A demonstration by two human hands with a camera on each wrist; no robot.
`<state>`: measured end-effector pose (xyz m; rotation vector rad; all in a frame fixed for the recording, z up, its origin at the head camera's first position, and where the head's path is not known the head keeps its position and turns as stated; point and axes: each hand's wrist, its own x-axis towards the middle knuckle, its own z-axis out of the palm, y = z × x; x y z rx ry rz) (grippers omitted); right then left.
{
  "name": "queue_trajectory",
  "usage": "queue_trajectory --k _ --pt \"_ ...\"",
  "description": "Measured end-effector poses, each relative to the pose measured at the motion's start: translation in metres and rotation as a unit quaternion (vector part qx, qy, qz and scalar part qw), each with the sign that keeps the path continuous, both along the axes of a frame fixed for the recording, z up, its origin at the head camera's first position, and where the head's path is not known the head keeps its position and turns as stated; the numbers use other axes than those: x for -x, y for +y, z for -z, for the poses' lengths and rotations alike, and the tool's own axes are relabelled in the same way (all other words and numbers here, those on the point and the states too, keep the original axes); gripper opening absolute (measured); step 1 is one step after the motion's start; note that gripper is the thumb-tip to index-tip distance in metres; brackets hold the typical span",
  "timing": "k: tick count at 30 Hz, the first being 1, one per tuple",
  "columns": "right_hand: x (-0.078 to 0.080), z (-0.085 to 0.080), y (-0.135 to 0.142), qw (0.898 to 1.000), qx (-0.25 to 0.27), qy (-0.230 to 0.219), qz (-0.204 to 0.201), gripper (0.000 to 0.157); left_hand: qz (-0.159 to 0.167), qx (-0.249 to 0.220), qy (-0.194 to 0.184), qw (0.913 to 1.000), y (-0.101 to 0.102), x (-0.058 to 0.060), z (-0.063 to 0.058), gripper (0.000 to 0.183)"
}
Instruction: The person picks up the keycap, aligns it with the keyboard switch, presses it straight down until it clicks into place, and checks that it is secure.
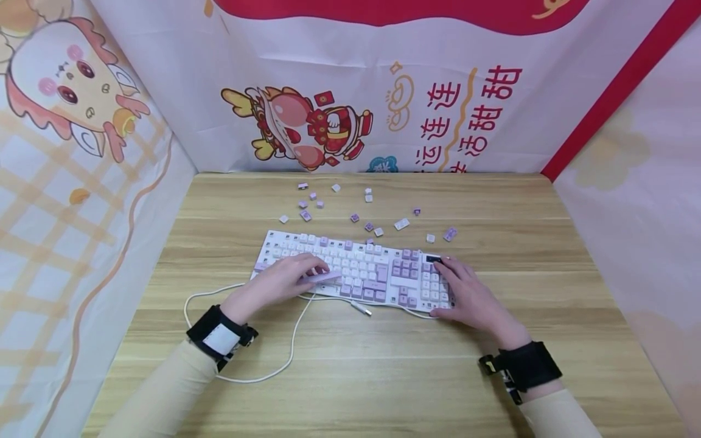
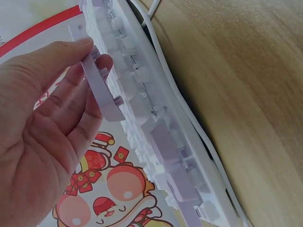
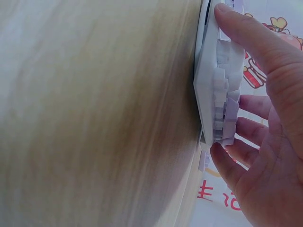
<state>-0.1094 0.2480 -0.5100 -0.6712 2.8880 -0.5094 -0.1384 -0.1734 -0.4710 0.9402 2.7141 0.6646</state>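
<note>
A white and purple keyboard (image 1: pixel 404 281) lies across the table. Over its front row, my left hand (image 1: pixel 285 277) pinches a long purple spacebar keycap (image 2: pixel 103 92) between thumb and fingers, its underside stems showing. Below the keycap in the left wrist view, a bare slot with a thin metal stabilizer wire (image 2: pixel 147 92) runs along the keyboard's front. My right hand (image 1: pixel 473 298) grips the keyboard's right end, thumb (image 3: pixel 232 19) at the front edge and fingers along the side. In the top row, several switches stand without caps.
Loose white and purple keycaps (image 1: pixel 402 224) are scattered on the wooden table (image 1: pixel 372 377) behind the keyboard. A white cable (image 1: pixel 292 347) loops at the front left, its USB plug (image 1: pixel 360 308) lying before the keyboard. Printed cloth (image 1: pixel 383 55) hangs behind and at both sides.
</note>
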Motion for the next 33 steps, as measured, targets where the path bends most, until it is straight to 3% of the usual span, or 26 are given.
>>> queue_trajectory --k 8,15,20,27,33 --pt "-0.0001 0.0008 0.0002 1.0 0.002 0.002 -0.002 0.107 0.024 0.004 0.021 0.9995 0.0008 -0.0017 -0.0006 0.031" --pt "0.0001 0.0016 -0.0003 1.0 0.012 0.014 -0.011 0.108 0.018 0.014 0.015 0.9996 0.0001 -0.0027 -0.0002 0.024" --pt "0.0003 0.0018 -0.0007 1.0 0.008 0.011 -0.01 0.109 0.019 0.018 0.007 0.9996 -0.0001 -0.0019 0.0017 0.023" --pt "0.001 0.0026 -0.0001 1.0 0.011 0.009 -0.008 0.108 0.03 0.019 0.003 0.9994 0.001 -0.0003 0.0017 0.039" --pt "0.0012 0.0025 0.0002 1.0 0.009 0.01 -0.01 0.107 0.038 0.022 0.012 0.999 0.0002 -0.0023 0.0011 0.03"
